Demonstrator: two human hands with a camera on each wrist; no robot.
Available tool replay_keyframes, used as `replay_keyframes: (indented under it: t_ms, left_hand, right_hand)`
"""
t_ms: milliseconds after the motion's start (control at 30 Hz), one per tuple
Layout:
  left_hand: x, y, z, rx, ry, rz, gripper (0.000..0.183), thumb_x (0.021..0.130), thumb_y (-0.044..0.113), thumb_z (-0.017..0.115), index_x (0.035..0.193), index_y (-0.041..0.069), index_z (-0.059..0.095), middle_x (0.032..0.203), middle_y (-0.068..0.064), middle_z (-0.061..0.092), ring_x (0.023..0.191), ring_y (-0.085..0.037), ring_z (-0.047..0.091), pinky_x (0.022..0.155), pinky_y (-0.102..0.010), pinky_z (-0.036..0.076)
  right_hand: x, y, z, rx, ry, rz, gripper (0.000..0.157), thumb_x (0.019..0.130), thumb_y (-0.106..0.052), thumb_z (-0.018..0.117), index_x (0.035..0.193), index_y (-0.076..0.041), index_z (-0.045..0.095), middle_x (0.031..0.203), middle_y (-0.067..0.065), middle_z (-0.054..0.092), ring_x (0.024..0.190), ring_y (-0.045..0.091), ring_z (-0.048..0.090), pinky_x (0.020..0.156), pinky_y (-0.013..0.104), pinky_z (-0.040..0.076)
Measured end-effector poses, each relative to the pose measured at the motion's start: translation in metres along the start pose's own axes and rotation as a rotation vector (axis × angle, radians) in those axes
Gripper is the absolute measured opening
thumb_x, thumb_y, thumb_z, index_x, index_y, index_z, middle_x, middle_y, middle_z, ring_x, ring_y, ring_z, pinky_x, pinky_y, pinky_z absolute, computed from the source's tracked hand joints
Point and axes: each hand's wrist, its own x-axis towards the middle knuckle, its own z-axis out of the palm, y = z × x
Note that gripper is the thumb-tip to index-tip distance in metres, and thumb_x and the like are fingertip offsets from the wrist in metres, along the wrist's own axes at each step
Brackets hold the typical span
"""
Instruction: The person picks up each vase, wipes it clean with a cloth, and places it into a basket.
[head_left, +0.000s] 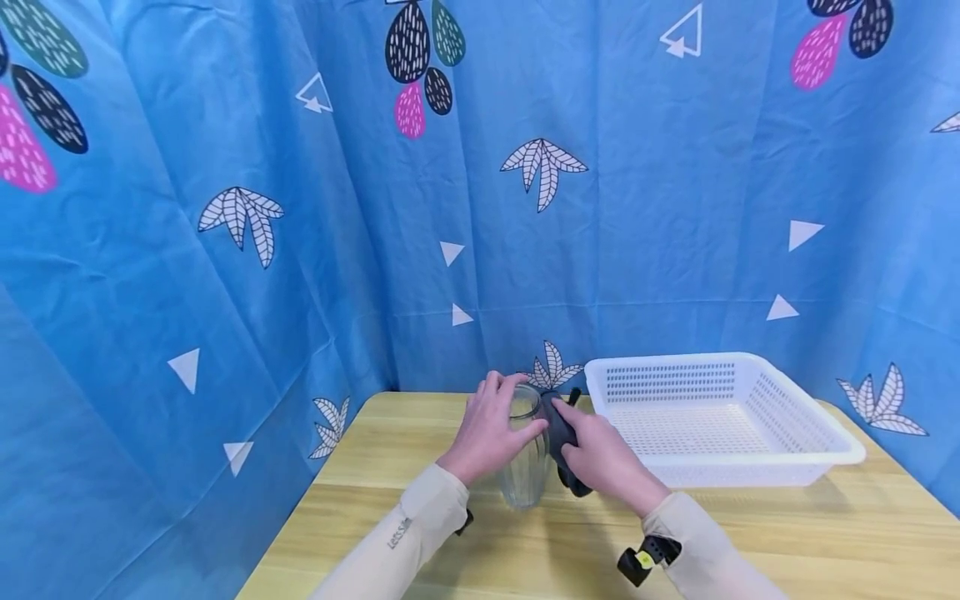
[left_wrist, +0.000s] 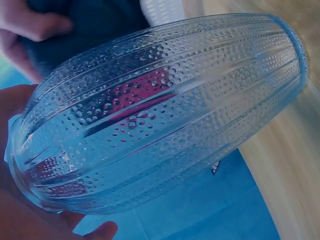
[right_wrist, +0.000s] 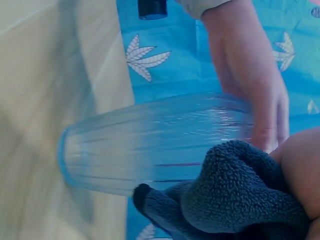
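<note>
Your glass vase (head_left: pixel 524 482) was toward the far edge of the desk (head_left: pixel 352 500), nearer the left edge than the white basket (head_left: pixel 735 459) was. You couldn't tell whether its bottom touched down. It was likely hard, a bit heavy and easy to break. Glass can slip, but the bumps on its sides should have helped. The rim seemed a good place to hold: your left hand (head_left: pixel 491 429) gripped it there, thumb on the near side. Your right hand (head_left: pixel 600 450) gripped the dark cloth (right_wrist: pixel 227 195), probably soft and light, beside the vase. Both arms slanted inward.
</note>
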Motion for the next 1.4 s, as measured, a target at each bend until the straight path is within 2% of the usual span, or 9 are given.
replay_keyframes:
  t_ms: [200, 333, 467, 567, 667, 867, 1000, 1167, 1400]
  left_hand:
    - [0.002, 0.001, -0.005, -0.047, -0.026, 0.036, 0.068, 0.088, 0.049, 0.073, 0.146, 0.023, 0.047, 0.130, -0.002, 0.054, 0.123, -0.020, 0.050, 0.098, -0.046, 0.039]
    - [0.002, 0.002, -0.006, -0.094, -0.050, 0.039, 0.064, 0.089, 0.039, 0.073, 0.145, 0.022, 0.049, 0.132, -0.004, 0.054, 0.124, -0.021, 0.049, 0.099, -0.046, 0.038]
    - [0.001, 0.002, -0.004, -0.105, -0.050, 0.034, 0.063, 0.086, 0.034, 0.072, 0.144, 0.022, 0.051, 0.129, -0.003, 0.053, 0.122, -0.022, 0.046, 0.097, -0.044, 0.038]
    - [0.001, 0.001, -0.002, -0.093, -0.044, 0.034, 0.063, 0.085, 0.035, 0.070, 0.143, 0.023, 0.050, 0.126, 0.000, 0.052, 0.122, -0.021, 0.046, 0.097, -0.044, 0.038]
    - [0.001, 0.001, -0.001, -0.080, -0.040, 0.032, 0.061, 0.088, 0.042, 0.069, 0.143, 0.026, 0.049, 0.127, 0.003, 0.051, 0.124, -0.021, 0.046, 0.100, -0.046, 0.039]
    - [0.001, 0.000, 0.002, -0.065, -0.023, 0.029, 0.060, 0.090, 0.051, 0.068, 0.142, 0.027, 0.049, 0.131, 0.003, 0.051, 0.125, -0.022, 0.046, 0.103, -0.047, 0.039]
    - [0.000, 0.002, 0.002, -0.078, -0.006, 0.004, 0.064, 0.089, 0.050, 0.070, 0.144, 0.024, 0.048, 0.132, 0.000, 0.046, 0.121, -0.022, 0.047, 0.102, -0.046, 0.042]
    - [-0.002, 0.005, 0.001, -0.052, -0.005, -0.038, 0.069, 0.088, 0.052, 0.070, 0.146, 0.023, 0.047, 0.122, -0.001, 0.045, 0.112, -0.021, 0.046, 0.096, -0.042, 0.042]
    - [-0.003, 0.006, -0.004, -0.020, -0.035, -0.020, 0.067, 0.090, 0.049, 0.071, 0.147, 0.025, 0.046, 0.133, -0.001, 0.052, 0.127, -0.022, 0.046, 0.102, -0.048, 0.038]
  right_hand:
    - [0.003, -0.011, -0.013, -0.065, 0.119, -0.137, 0.066, 0.086, 0.002, 0.064, 0.150, -0.006, 0.047, 0.142, 0.020, 0.057, 0.115, 0.034, 0.064, 0.084, 0.045, 0.054]
    - [0.004, -0.009, -0.008, -0.089, 0.111, -0.160, 0.067, 0.085, 0.003, 0.065, 0.149, -0.004, 0.047, 0.144, 0.019, 0.056, 0.122, 0.036, 0.061, 0.093, 0.049, 0.053]
    - [0.003, -0.001, 0.004, -0.090, 0.037, -0.096, 0.070, 0.085, 0.002, 0.065, 0.151, -0.004, 0.044, 0.138, 0.021, 0.060, 0.110, 0.031, 0.066, 0.085, 0.045, 0.055]
    - [0.004, 0.007, 0.013, -0.068, -0.031, -0.042, 0.069, 0.084, 0.003, 0.065, 0.150, -0.004, 0.045, 0.122, 0.022, 0.067, 0.090, 0.025, 0.068, 0.072, 0.040, 0.055]
    - [0.002, 0.016, 0.023, -0.060, -0.105, -0.013, 0.068, 0.082, 0.003, 0.064, 0.148, -0.001, 0.048, 0.109, 0.021, 0.071, 0.079, 0.020, 0.066, 0.068, 0.038, 0.054]
    - [-0.002, 0.034, 0.043, -0.091, -0.228, 0.016, 0.065, 0.083, 0.000, 0.065, 0.144, 0.009, 0.047, 0.121, 0.026, 0.068, 0.091, 0.025, 0.068, 0.080, 0.043, 0.054]
    - [-0.003, 0.038, 0.048, -0.090, -0.223, 0.021, 0.067, 0.081, -0.001, 0.067, 0.144, 0.009, 0.046, 0.124, 0.028, 0.066, 0.095, 0.029, 0.068, 0.084, 0.046, 0.054]
    - [-0.003, 0.034, 0.041, -0.064, -0.192, 0.030, 0.065, 0.081, 0.002, 0.066, 0.144, 0.005, 0.050, 0.122, 0.025, 0.068, 0.088, 0.022, 0.065, 0.078, 0.041, 0.052]
    - [0.002, 0.015, 0.013, -0.027, -0.090, 0.046, 0.066, 0.083, 0.000, 0.065, 0.147, -0.006, 0.051, 0.112, 0.021, 0.071, 0.070, 0.018, 0.058, 0.062, 0.033, 0.047]
